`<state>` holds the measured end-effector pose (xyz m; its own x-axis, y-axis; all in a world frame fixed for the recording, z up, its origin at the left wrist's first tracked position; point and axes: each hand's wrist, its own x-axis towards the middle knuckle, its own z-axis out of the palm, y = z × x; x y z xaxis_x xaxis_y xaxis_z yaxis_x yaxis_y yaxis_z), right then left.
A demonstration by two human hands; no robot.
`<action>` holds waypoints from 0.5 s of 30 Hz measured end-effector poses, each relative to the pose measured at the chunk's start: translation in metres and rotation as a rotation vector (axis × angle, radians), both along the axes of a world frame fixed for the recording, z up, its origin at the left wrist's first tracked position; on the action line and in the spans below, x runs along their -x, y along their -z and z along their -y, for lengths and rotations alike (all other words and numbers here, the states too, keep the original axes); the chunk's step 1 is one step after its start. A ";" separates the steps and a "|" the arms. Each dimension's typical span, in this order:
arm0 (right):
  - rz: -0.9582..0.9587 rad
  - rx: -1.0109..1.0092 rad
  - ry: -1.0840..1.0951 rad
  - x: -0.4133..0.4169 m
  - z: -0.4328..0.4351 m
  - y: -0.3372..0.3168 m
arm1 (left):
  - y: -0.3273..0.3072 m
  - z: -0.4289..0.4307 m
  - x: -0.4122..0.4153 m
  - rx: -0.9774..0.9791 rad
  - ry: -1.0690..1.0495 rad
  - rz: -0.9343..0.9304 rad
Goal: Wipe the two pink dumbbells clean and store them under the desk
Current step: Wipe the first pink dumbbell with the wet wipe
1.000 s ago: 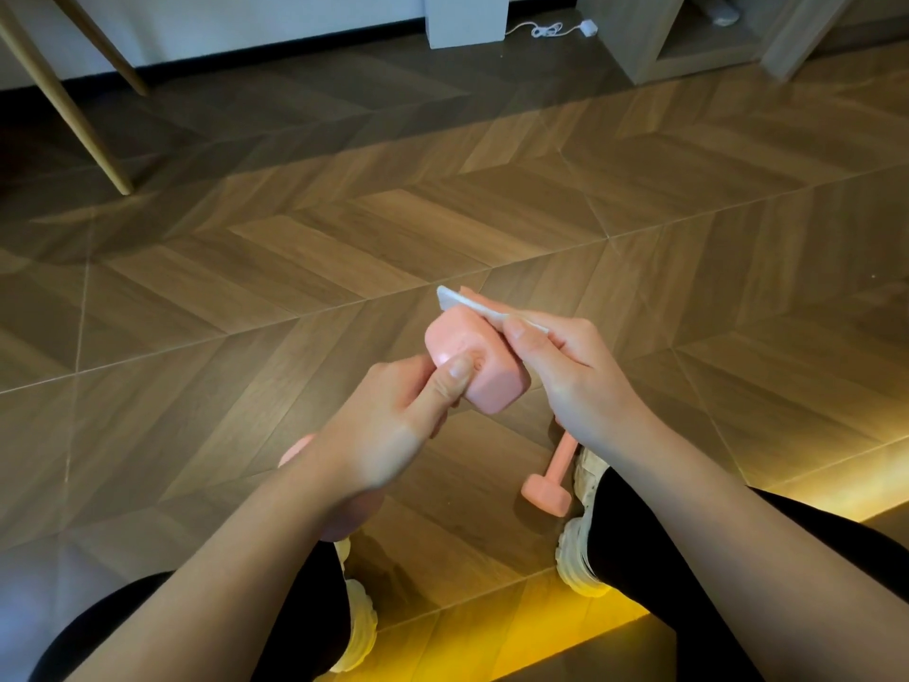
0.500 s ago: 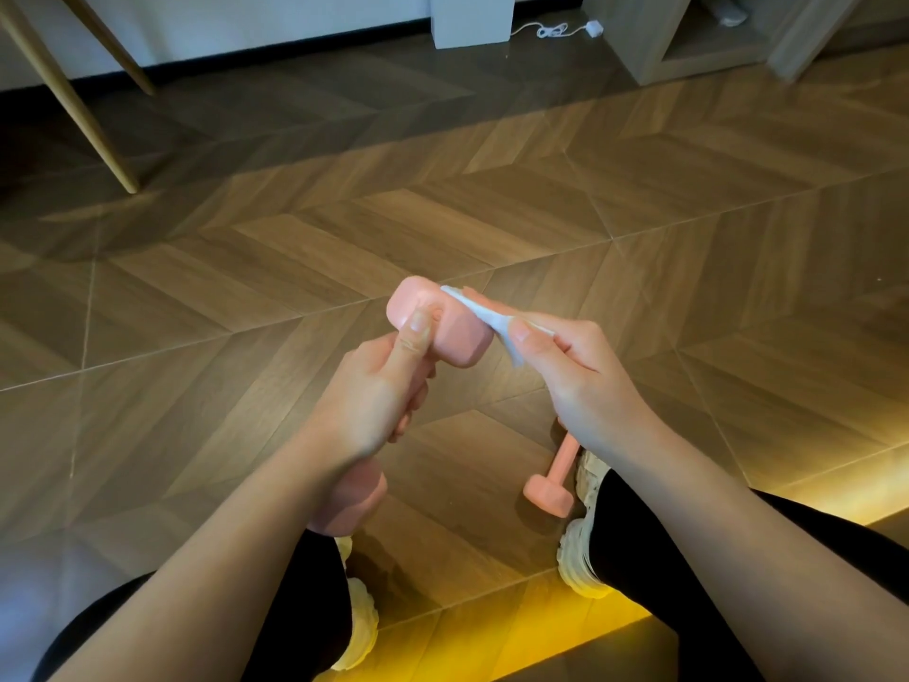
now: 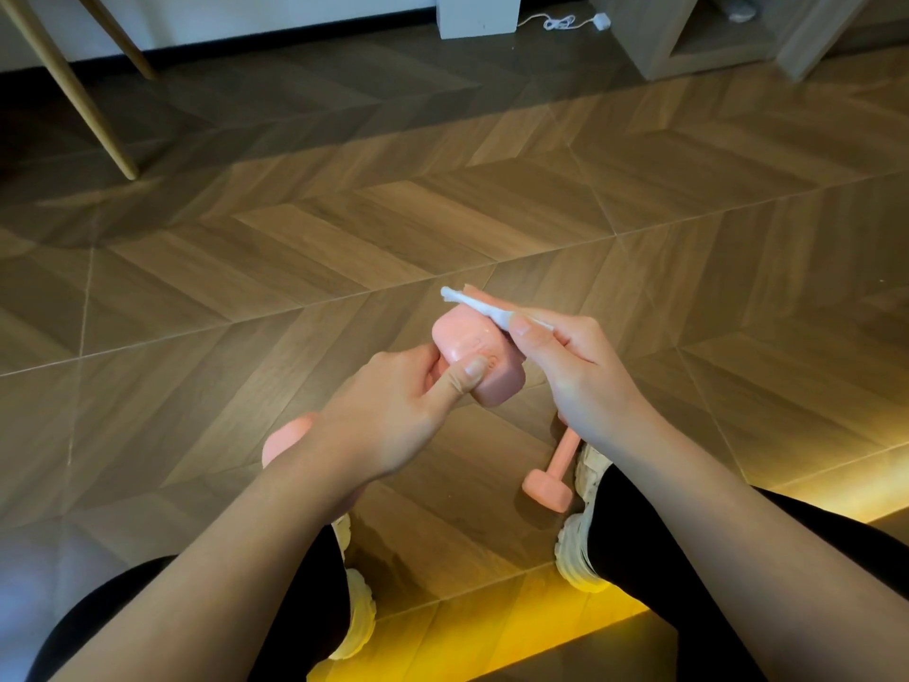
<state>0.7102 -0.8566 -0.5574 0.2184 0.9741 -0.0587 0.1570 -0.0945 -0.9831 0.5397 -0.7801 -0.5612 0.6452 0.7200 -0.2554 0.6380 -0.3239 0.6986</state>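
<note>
Left hand (image 3: 388, 415) was curled round the held dumbbell (image 3: 487, 366), thumb on its upper head, above the floor (image 3: 344, 228). Right hand (image 3: 575, 376) pinched a white wipe (image 3: 479, 305) at that head's far edge. Second dumbbell (image 3: 553, 472) lay beside the right shoe (image 3: 578, 558), partly behind the right wrist. Wooden leg (image 3: 74, 86) far left; white cable (image 3: 560, 23) by the wall.

Left forearm (image 3: 216, 568) and right forearm (image 3: 747, 529) are bare; black close-fitting trousers (image 3: 659, 558) cover both legs; the feet wear cream-white trainers, right trainer (image 3: 575, 558) and left trainer (image 3: 360, 617) alike, with thick, ridged, chunky soles
</note>
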 end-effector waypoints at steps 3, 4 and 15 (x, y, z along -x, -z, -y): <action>0.010 -0.007 -0.005 0.001 0.000 -0.001 | 0.002 -0.001 0.000 -0.005 -0.003 -0.015; 0.016 -0.015 -0.008 0.001 0.000 -0.001 | 0.002 -0.001 0.000 0.016 -0.019 -0.020; -0.008 -0.103 -0.075 0.006 -0.001 -0.013 | -0.001 -0.001 -0.006 0.396 -0.360 0.167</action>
